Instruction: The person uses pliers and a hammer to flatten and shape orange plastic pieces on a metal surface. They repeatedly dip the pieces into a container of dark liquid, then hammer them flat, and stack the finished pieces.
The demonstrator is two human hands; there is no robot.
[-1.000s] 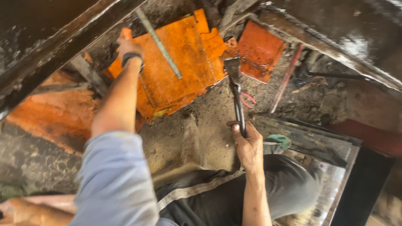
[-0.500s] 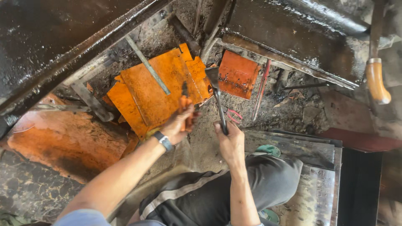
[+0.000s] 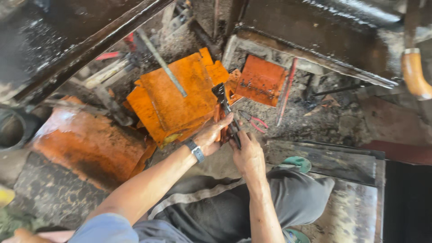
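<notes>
Here the dark, long-handled metal shears point(image 3: 226, 112) lie with their long axis running from the near handles, down at the hands, to the blades at the far end, tilted slightly left over the stack of orange rusted metal sheets point(image 3: 177, 96). Both hands meet at the handles: the right hand point(image 3: 246, 155), the nearer, has its grip wrapped around them, forearm pointing straight away. The left hand point(image 3: 213, 135), wearing a wristwatch, comes in from the left, fingers pressed on a small orange piece beside the shears.
</notes>
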